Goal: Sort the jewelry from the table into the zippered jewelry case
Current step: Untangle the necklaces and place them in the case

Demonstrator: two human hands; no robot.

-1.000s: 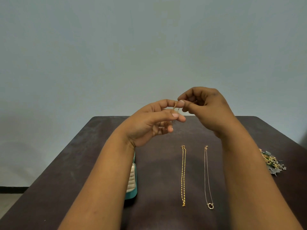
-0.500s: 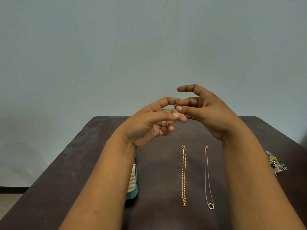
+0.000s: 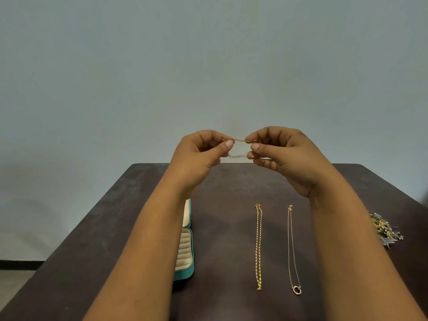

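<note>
Two bare hands are raised above the far end of a dark brown table (image 3: 97, 228), a short length of fine gold chain (image 3: 239, 140) stretched level between them. The left hand (image 3: 199, 158) pinches one end between thumb and curled forefinger; the right hand (image 3: 284, 156) pinches the other end the same way, its remaining fingers curled in beneath. A paler, blurred strand hangs just below the taut stretch, between the two hands — whether it belongs to the same piece cannot be told.

No brand, label or writing can be read on anything here.

On the table below, a gold link necklace (image 3: 258, 247) lies doubled in a straight line running toward the viewer, its links bright yellow and flat. Just to its right, apart from it, lies a thinner, paler necklace (image 3: 292, 249) ending in a small ring pendant (image 3: 296, 290) at the near end. Near the right edge of the table sits a small heap of mixed jewelry (image 3: 385, 229) in silver, gold and dark red, partly hidden by the right forearm.

The zippered jewelry case (image 3: 185, 272) — teal outside, cream within — lies open left of the necklaces, largely covered by the left forearm; ridged ring rolls show in its near half. A plain grey-blue wall (image 3: 208, 66) fills the background.
</note>
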